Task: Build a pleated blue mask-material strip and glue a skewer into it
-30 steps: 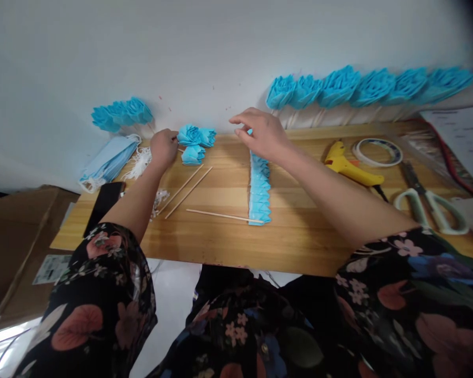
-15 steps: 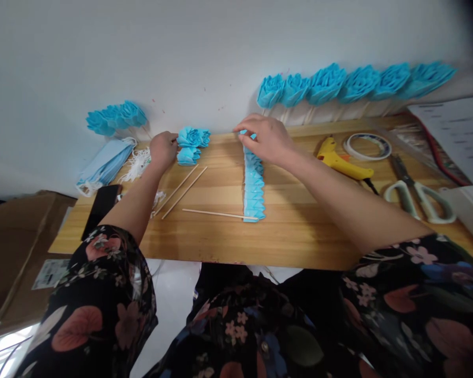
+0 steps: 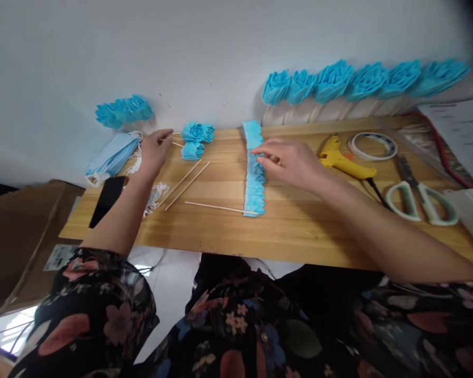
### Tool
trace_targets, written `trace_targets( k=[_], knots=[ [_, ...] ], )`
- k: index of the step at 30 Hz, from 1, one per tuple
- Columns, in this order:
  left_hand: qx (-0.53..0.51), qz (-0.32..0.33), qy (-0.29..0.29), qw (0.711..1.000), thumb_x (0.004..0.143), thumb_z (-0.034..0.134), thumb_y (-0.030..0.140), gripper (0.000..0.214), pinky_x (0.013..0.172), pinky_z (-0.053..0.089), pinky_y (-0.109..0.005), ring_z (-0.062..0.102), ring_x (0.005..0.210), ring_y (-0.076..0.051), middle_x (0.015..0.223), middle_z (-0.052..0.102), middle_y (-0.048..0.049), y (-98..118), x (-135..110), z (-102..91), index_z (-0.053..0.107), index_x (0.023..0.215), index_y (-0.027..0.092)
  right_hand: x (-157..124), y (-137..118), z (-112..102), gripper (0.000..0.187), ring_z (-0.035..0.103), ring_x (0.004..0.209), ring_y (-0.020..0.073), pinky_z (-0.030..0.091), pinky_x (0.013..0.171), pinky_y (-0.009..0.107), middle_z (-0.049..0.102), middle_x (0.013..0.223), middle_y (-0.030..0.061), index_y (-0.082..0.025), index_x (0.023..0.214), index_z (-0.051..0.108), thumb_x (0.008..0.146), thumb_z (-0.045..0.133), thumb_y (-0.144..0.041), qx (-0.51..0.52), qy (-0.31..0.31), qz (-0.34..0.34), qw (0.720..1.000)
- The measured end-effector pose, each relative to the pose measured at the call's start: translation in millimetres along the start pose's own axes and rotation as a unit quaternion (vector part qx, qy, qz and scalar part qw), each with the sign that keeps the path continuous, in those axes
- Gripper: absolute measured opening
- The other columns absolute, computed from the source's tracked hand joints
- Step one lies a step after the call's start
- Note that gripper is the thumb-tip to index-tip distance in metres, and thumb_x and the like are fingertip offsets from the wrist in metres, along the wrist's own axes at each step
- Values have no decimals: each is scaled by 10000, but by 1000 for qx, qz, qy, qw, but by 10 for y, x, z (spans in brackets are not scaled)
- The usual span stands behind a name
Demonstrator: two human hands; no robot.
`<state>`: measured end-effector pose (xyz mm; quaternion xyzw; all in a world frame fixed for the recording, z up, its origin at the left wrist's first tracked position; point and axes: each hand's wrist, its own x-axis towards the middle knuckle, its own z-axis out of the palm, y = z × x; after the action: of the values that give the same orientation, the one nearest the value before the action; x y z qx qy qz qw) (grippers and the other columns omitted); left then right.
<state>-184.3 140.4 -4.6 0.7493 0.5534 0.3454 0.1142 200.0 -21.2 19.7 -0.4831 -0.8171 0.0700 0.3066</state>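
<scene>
My left hand [image 3: 156, 148] is at the left, fingers loosely curled and apart, beside the thin wooden sticks of some blue petalled flowers [image 3: 194, 132]. Its fingertips are close to those sticks; contact is unclear. A pleated light blue strip [image 3: 254, 176] lies lengthwise away from me at the centre. My right hand [image 3: 286, 160] hovers at the strip's right edge, thumb and forefinger apart, with nothing visible between them. One wooden stick [image 3: 215, 207] lies with its right end on the strip's near end. Two more wooden sticks [image 3: 184, 185] lie side by side to the left.
Several finished blue flowers [image 3: 333, 81] lean on the wall at right, others [image 3: 124, 111] at left. Face masks [image 3: 112, 152], white cords [image 3: 154, 198] and a phone [image 3: 107, 202] are left. A yellow glue gun [image 3: 345, 160], tape roll [image 3: 372, 147] and scissors [image 3: 418, 194] are right.
My right hand has drawn back from the strip's far end toward me, uncovering that end. My left hand has shifted left, away from the lying flowers. The view has shifted slightly.
</scene>
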Motion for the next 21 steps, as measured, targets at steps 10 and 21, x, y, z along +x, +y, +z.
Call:
trace_targets(
  k=[10,21],
  knots=[
    [68,5,-29,997,786,794,312,499,864,499,-328,618,875,-190,1086,729,-79,237,-358,-5,734,1261,173,-307,-82,107,264,764,944,245,546,814,378,824,1144,56,-268,1129,817,1017,579,-286,45,-24,26,998],
    [60,-46,-17,997,749,771,276,284,747,438,-309,551,771,-177,896,682,-34,368,-294,111,729,1008,166,-468,88,199,324,778,976,267,569,821,383,829,1124,90,-221,1185,804,1038,530,-313,9,28,51,998]
  ],
)
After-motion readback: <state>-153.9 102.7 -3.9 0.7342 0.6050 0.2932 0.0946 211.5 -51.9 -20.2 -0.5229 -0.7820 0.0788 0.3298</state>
